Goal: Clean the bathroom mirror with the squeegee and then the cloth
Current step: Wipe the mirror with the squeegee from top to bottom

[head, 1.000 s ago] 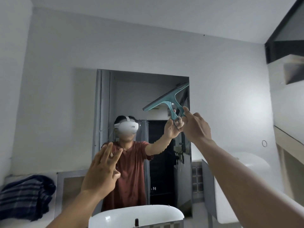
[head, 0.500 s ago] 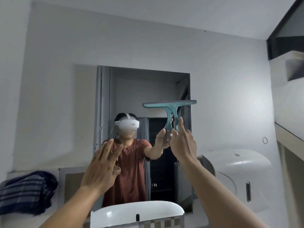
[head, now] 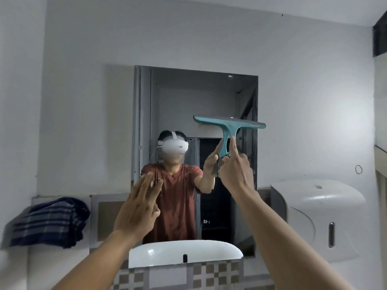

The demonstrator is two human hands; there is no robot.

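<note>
A rectangular mirror (head: 188,97) hangs on the white wall ahead. My right hand (head: 234,170) grips the handle of a teal squeegee (head: 229,124), whose blade lies level against the right half of the mirror, about mid-height, with its right end past the mirror's edge. My left hand (head: 138,208) is raised in front of the mirror's lower left, fingers spread, holding nothing. A dark blue striped cloth (head: 48,221) lies bunched on the ledge at the left.
A white basin (head: 184,254) sits just below the mirror above checkered tiles. A white wall dispenser (head: 318,218) is mounted to the right of the mirror. The mirror reflects a person wearing a white headset and a red shirt.
The squeegee went from tilted near the mirror's upper right to level, then slid down the glass. My right hand dropped with it. My left hand stayed open.
</note>
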